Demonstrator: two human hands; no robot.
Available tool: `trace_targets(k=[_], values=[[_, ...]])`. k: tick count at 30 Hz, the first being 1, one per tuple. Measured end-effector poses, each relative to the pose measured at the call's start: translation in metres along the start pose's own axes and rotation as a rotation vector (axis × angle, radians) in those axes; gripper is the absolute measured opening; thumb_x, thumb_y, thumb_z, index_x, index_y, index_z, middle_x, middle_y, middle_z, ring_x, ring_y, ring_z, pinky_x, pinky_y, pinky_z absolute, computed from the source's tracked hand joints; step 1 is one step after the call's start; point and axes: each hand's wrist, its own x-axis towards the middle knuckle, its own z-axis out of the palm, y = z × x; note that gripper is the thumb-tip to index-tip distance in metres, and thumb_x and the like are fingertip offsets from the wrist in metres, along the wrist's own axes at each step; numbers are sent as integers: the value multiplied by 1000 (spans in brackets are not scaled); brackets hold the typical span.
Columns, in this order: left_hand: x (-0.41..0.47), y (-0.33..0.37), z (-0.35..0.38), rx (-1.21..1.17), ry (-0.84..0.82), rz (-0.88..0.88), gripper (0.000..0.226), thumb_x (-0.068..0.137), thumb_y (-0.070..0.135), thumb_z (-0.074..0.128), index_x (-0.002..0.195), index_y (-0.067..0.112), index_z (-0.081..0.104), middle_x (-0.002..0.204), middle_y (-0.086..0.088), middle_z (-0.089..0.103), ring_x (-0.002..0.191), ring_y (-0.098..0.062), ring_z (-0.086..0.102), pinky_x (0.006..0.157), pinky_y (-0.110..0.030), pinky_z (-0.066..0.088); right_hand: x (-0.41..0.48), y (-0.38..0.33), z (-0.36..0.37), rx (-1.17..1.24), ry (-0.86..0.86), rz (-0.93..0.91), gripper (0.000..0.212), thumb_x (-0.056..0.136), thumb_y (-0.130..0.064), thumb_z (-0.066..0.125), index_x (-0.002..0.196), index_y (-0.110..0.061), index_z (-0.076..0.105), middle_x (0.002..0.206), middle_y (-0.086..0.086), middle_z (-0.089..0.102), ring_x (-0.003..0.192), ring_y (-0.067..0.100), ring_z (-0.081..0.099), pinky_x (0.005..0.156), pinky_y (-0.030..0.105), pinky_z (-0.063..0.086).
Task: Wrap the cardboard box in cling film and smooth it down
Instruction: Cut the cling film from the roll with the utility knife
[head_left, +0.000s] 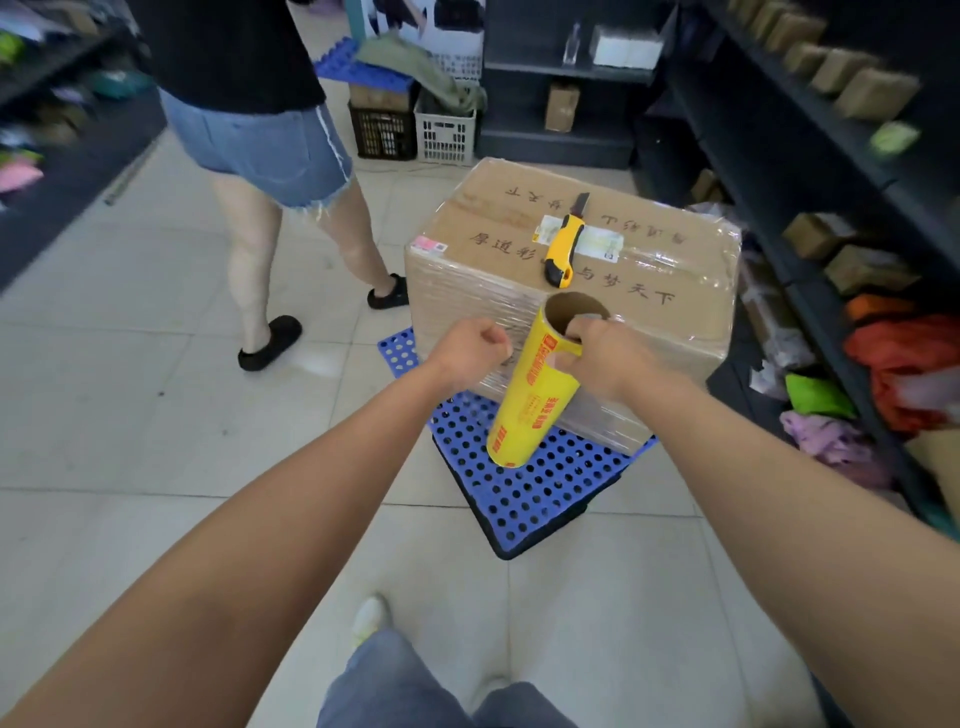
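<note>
A large cardboard box with printed characters stands on a blue perforated pallet; cling film covers its sides. A yellow roll of cling film stands tilted against the box's near corner. My right hand grips the roll's top rim, fingers hooked inside the cardboard core. My left hand is curled just left of the roll, pinching the film against the box's side. A yellow utility knife lies on top of the box.
Another person in denim shorts and black slippers walks past at the left. Dark shelves with small boxes and clothing line the right. Black and white crates stand behind the box. The floor is pale tile.
</note>
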Motion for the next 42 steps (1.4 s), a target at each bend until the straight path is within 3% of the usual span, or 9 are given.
trace_targets(k=[3, 8, 13, 18, 26, 31, 34, 38, 42], values=[[4, 9, -3, 10, -3, 14, 4, 92, 9, 56, 92, 12, 58, 81, 6, 56, 85, -13, 53, 79, -24, 39, 2, -4, -6, 91, -5, 58, 40, 91, -46, 55, 109, -10, 56, 103, 12, 63, 94, 29, 56, 67, 32, 39], [26, 19, -15, 68, -33, 63, 4, 91, 11, 57, 94, 13, 60, 85, 4, 58, 84, -12, 53, 69, -19, 40, 8, -10, -11, 175, 0, 153, 47, 90, -45, 58, 121, -10, 54, 113, 11, 62, 102, 29, 57, 71, 31, 39], [61, 36, -23, 124, -63, 137, 6, 92, 11, 57, 97, 13, 60, 88, 0, 57, 87, -15, 53, 79, -24, 40, 14, -11, -13, 245, 17, 238, 51, 85, -45, 63, 122, -11, 54, 115, 9, 60, 103, 27, 56, 74, 29, 40], [104, 54, -19, 224, -66, 169, 12, 89, 9, 58, 97, 7, 66, 92, -5, 61, 89, -20, 55, 83, -29, 45, 26, -12, -22, 293, 44, 308, 37, 85, -42, 64, 103, -10, 61, 99, 7, 61, 84, 21, 52, 67, 27, 37], [159, 70, 3, 359, -26, 110, 22, 90, 26, 60, 103, 8, 59, 112, -13, 63, 104, -30, 58, 85, -36, 46, 38, -11, -29, 427, 127, 445, 47, 88, -47, 59, 106, -4, 63, 104, 13, 66, 96, 28, 61, 82, 40, 49], [178, 77, 12, 382, -8, 32, 42, 86, 38, 64, 111, 5, 54, 108, -12, 64, 97, -30, 61, 66, -33, 41, 38, -6, -30, 521, 130, 467, 43, 87, -47, 60, 111, -11, 61, 111, 6, 64, 102, 22, 58, 88, 38, 50], [185, 82, 16, 371, -21, -5, 42, 83, 35, 68, 111, 7, 54, 105, -7, 63, 95, -27, 61, 65, -30, 40, 39, -6, -30, 516, 133, 488, 43, 86, -48, 61, 110, -12, 61, 111, 5, 64, 102, 21, 58, 87, 36, 50], [190, 90, 18, 334, -79, -50, 25, 86, 23, 65, 104, 11, 54, 103, -6, 60, 97, -25, 59, 68, -30, 40, 42, -10, -31, 484, 129, 511, 42, 86, -47, 61, 107, -11, 62, 108, 8, 65, 99, 23, 59, 87, 39, 50], [194, 87, 15, 215, -131, -94, 24, 87, 19, 63, 106, 11, 51, 100, -7, 54, 87, -24, 52, 71, -30, 43, 46, -12, -31, 441, 107, 535, 42, 88, -48, 59, 107, -11, 61, 107, 8, 64, 98, 24, 58, 82, 35, 47]])
